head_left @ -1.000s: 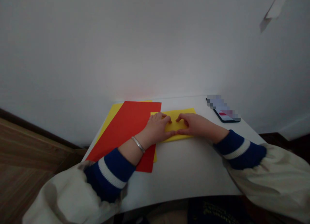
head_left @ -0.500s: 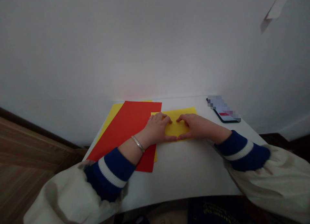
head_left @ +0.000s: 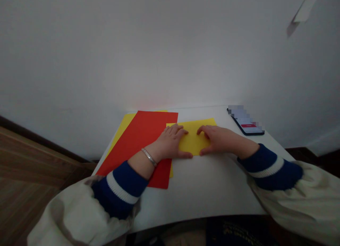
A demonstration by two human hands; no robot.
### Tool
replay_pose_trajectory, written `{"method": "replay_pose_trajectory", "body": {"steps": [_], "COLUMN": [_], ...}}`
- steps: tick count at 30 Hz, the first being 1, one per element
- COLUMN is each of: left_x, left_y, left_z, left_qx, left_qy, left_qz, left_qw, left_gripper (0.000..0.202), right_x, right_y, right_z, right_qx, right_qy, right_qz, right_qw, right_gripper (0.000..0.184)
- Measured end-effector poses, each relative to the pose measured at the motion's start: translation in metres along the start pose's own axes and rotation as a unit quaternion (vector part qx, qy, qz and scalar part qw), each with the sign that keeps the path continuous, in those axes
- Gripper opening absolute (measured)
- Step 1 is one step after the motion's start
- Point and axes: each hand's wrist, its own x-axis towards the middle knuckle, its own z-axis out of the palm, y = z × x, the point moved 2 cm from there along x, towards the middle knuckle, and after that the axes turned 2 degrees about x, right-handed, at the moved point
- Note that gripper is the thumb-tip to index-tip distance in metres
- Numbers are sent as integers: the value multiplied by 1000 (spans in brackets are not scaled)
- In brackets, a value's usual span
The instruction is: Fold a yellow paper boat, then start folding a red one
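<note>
A small yellow sheet of paper (head_left: 193,138) lies flat on the white table (head_left: 207,189), its left and right parts covered by my hands. My left hand (head_left: 171,141) rests on its left side, fingers spread and the thumb along the near edge. On the right side, my right hand (head_left: 216,138) has its index finger curved on the paper and its thumb apart at the near edge. Under my left forearm is a large red sheet of paper (head_left: 143,139), lying over a larger yellow sheet (head_left: 120,125) that shows along its edges.
A phone (head_left: 245,122) with a lit screen lies at the table's back right. Behind the table rises a white wall (head_left: 159,51), with a torn paper flap (head_left: 305,10) at upper right. Wooden furniture (head_left: 32,182) stands at the left.
My right hand has slid a little to the right, so the gap between my thumbs is wider. My left thumb has shifted slightly toward me. The papers look unmoved.
</note>
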Motion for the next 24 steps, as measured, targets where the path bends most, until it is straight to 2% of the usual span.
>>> {"method": "replay_pose_trajectory", "body": {"steps": [7,14,24], "left_x": [-5,-12,-23], "left_y": [-8,-22,-43], "left_z": [1,-5,-7], "left_qx": [-2,26,32], "left_qy": [-72,-132,-182], "left_qz": [-54,-95,-72], "left_qw": [996,986,980], "left_gripper": [106,114,114], "right_x": [-2,-5,-15], "right_y": [10,33,57], "right_z": [0,4,6], "right_qx": [-16,-25,-4], "right_qy": [-28,-58,-106], "right_qz": [62,96,130], "right_qw": [998,993,986], "right_gripper": [69,62,40]}}
